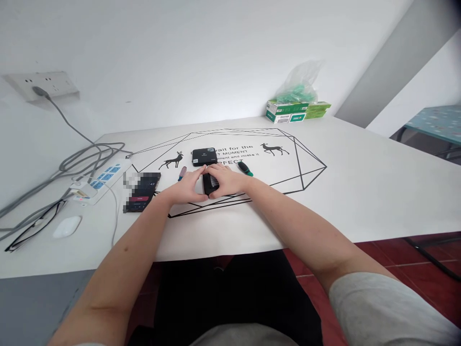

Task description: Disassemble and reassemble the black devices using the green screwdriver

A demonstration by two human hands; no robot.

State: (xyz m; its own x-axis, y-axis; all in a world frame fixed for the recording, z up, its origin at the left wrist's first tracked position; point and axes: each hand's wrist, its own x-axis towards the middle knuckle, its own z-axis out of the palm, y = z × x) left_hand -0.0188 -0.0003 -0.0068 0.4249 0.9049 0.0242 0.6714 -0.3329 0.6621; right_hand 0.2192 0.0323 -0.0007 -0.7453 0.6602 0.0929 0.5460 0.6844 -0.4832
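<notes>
Between my two hands lies a small black boxy device (206,184) with a lighter panel on its top, partly hidden by my fingers. My left hand (188,186) grips its left side, while my right hand (226,180) curls over its right side and top. Just beyond them is a flat black casing (204,156) with small pale labels. A screwdriver with a blue and reddish handle (182,173) is close to my left hand. Past my right hand lies a black and green handled tool (245,168), its far end not clear.
Left of my hands is a phone (144,192) with a lit, partly blurred screen. Further left are a power strip (104,179), coiled grey cable, glasses (36,226) and a white earphone case (67,227). Green and white boxes (287,110) under a plastic bag stand at the wall.
</notes>
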